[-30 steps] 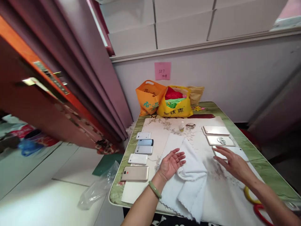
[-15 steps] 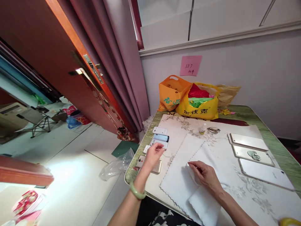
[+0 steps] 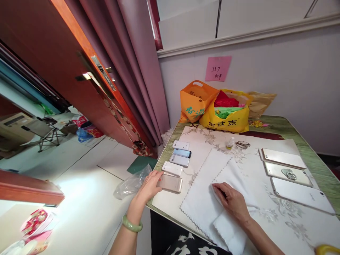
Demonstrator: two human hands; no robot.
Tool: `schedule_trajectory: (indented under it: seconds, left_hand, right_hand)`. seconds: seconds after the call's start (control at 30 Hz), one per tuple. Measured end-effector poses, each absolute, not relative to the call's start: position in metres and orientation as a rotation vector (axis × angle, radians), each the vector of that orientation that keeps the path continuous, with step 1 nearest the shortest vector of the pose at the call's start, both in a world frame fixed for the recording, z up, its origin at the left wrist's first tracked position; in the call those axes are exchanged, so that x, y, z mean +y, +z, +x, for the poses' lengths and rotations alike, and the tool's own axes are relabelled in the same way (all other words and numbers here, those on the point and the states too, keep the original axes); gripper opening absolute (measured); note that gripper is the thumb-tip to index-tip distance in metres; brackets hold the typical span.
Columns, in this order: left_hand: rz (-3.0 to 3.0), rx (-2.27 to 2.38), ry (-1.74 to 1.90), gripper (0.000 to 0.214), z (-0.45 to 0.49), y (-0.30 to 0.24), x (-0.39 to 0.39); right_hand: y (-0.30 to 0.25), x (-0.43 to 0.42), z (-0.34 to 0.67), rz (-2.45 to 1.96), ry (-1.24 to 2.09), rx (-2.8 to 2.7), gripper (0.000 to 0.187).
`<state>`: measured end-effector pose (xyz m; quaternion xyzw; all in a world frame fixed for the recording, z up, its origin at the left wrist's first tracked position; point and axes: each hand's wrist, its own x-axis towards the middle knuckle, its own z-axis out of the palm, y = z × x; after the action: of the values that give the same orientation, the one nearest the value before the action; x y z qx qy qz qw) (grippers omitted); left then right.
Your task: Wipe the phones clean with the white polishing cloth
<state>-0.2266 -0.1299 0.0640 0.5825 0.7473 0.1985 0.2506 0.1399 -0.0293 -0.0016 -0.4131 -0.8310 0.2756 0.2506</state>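
Touching the gold phone (image 3: 172, 183) — left hand (image 3: 149, 186).

Head camera looks forward and down over the table (image 3: 278, 124).

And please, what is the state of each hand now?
Left hand: open, at one end of the gold phone; whether it grips cannot be told.
Right hand: closed, pinching the cloth.

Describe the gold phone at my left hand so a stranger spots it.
On the table, five phones line the left edge. Nearest your body lies the gold phone, set apart from its white neighbour by colour and your left hand at its end.
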Motion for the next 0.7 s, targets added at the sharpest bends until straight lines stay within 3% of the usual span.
schedule_trajectory:
  seconds: [0.1, 0.2, 0.5, 0.57, 0.67, 0.7]
  left_hand:
    - [1.776, 2.061, 0.311, 0.054, -0.224, 0.078, -0.13]
    - [1.938, 2.036, 0.301, 0.046, -0.216, 0.094, -0.136]
    - [1.853, 1.874, 0.808, 0.036, -0.168, 0.152, -0.135]
    - [1.82, 1.744, 0.889, 0.039, -0.154, 0.17, -0.126]
    - [1.826, 1.546, 0.853, 0.049, -0.135, 0.19, -0.104]
    - [1.843, 1.487, 0.84, 0.051, -0.128, 0.192, -0.096]
  right_hand:
    - [-0.002, -0.03, 0.139, -1.096, 0.758, -2.249, 0.032]
    - [-0.002, -0.03, 0.138, -1.084, 0.759, -2.234, 0.031]
    - [0.022, -0.033, 0.137, -1.046, 0.74, -2.219, 0.033]
    - [0.04, -0.036, 0.133, -0.952, 0.708, -2.223, 0.054]
    - [0.067, -0.043, 0.122, -0.793, 0.758, -2.252, 0.104]
    - [0.074, -0.045, 0.118, -0.762, 0.829, -2.248, 0.108]
